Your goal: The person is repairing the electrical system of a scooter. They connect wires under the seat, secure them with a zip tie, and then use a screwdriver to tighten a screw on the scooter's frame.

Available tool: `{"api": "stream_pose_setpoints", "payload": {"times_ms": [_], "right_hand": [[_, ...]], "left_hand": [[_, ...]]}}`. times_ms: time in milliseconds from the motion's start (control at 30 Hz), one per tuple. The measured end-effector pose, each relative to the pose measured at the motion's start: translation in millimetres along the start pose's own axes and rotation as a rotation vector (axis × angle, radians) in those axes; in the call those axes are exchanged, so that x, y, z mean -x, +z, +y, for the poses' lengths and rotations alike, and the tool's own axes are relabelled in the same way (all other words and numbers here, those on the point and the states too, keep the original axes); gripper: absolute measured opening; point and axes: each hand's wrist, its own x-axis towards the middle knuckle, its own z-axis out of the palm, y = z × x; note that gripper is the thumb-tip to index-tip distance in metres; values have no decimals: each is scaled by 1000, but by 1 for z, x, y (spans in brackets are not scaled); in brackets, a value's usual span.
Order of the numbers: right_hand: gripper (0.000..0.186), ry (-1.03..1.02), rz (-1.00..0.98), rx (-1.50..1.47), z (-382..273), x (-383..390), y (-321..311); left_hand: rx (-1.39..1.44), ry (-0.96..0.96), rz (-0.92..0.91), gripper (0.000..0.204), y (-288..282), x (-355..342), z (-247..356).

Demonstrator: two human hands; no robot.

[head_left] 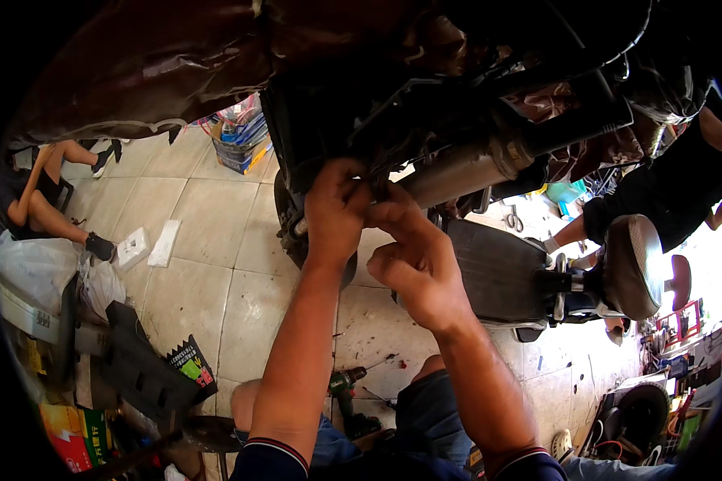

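Note:
Both hands are raised to the underside of a black vehicle body point(313, 112) with dark parts. My left hand point(335, 207) has its fingers curled at a dark part whose shape I cannot make out. My right hand point(421, 264) is beside it, index finger bent up toward the same spot and the other fingers folded; what it holds, if anything, is hidden. A brown-grey cylinder point(465, 168) with a clamp runs diagonally right of my hands. A drill point(346, 405) lies below, between my legs.
A co-worker's bare legs point(52, 200) show at left; another person in black point(654, 184) is at right. A small scooter point(497, 264) with a seat stands right. Plastic bags point(36, 264), black panels point(148, 373), a bin point(241, 148), a tire point(642, 417) and clutter lie around the tiled floor point(188, 305).

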Motion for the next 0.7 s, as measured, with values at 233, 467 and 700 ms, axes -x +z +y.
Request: {"api": "stream_pose_setpoints", "payload": {"times_ms": [233,467,700], "right_hand": [[72,-160,125,807,-6,7,23],[93,-174,214,826,-11,-5,34],[99,13,162,299,-20,-1,25]], "left_hand": [[-77,105,163,16,16,-1,-9],[-200,149,305,26,37,-1,-15],[-218,138,280,23,33,-5,-18]]}}
